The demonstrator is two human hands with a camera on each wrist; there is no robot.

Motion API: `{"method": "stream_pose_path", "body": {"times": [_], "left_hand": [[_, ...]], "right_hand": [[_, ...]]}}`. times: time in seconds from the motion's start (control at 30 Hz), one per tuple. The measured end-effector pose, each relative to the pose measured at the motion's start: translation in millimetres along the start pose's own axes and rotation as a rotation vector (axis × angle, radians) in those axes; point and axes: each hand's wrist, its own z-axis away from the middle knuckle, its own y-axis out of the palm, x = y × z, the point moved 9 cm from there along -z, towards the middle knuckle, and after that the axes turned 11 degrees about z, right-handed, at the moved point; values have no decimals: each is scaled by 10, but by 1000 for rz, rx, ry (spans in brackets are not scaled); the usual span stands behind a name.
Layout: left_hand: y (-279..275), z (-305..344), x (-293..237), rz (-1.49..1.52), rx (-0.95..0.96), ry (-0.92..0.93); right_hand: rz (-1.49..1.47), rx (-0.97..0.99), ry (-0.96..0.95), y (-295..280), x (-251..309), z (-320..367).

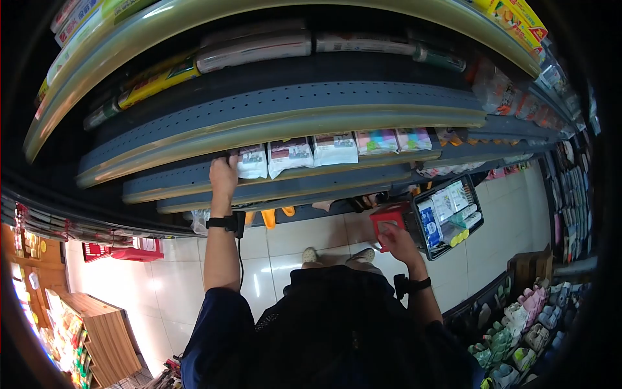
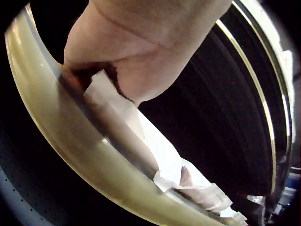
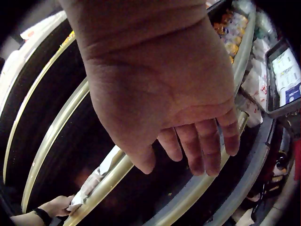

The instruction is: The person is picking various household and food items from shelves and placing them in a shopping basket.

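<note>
A row of white soft packs lies on a middle shelf, with pink and blue packs at its right end. My left hand is at the leftmost pack; in the left wrist view the hand has its fingers curled round the end of a white pack, fingertips partly hidden. My right hand hangs over the floor near a red basket, holding nothing; the right wrist view shows that hand with its palm and loosely extended fingers.
A black basket with several packs stands right, beside a red basket. Shelf edges curve across above and below the packs. Shoes fill a rack at lower right. A wooden stand is at lower left.
</note>
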Motion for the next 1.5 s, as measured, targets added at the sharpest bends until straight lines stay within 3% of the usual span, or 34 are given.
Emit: {"method": "stream_pose_path", "body": {"times": [0.2, 0.27, 0.3, 0.37, 0.4, 0.47, 0.53, 0.57, 0.63, 0.67, 0.73, 0.87, 1.0, 1.03, 1.07, 1.13, 1.27, 1.4, 1.47, 1.5], "left_hand": [[84, -53, -54, -4, 52, -13], [-298, 185, -301, -50, -185, 233], [-417, 293, -285, -69, -232, 222], [-527, 515, -378, -49, -350, 260], [-455, 598, -500, -20, -401, 310], [-359, 880, -571, 16, -401, 242], [-345, 1238, -1124, -230, -523, 463], [-226, 1278, -1126, -221, -495, 486], [95, 1288, -586, 203, -314, 93], [219, 1349, -541, 202, -296, 105], [619, 1404, -443, 310, -68, -41], [1265, 1618, -953, 315, 202, -35], [1687, 1897, -1509, 279, 321, -19], [1770, 1929, -1606, 246, 353, -45], [1842, 1927, -1676, 233, 353, -47], [2009, 1925, -1888, 239, 403, -9], [2234, 2128, -2237, 236, 465, 23], [2291, 2291, -2338, 102, 505, -17], [2298, 2357, -2215, 71, 531, -129], [2276, 2368, -2227, 36, 505, -25]], "right_hand": [[50, -58, -72, -172, -78, 90], [47, -29, -43, -155, -104, 187], [38, -57, -7, -97, -147, 284], [76, -91, -157, -71, -139, 256], [52, -109, -106, -150, -258, 214], [23, -93, -62, -176, -375, 227], [-22, -90, -14, -182, -582, 202], [-50, -73, 5, -184, -686, 202], [-59, -87, 41, -253, -928, 221], [-56, -93, 63, -274, -1054, 265], [-34, -140, 74, -351, -1372, 302], [-2, -50, 316, -657, -2299, 424], [22, -174, 513, -922, -3365, 571], [42, -322, 463, -1062, -3451, 585], [19, -235, 636, -1019, -3733, 597], [121, -360, 678, -1163, -3929, 561], [-29, -332, 562, -1235, -4196, 315], [-27, -215, 423, -864, -4176, -235], [4, -175, 404, -750, -4083, -475], [4, -167, 397, -707, -4060, -554]]}}
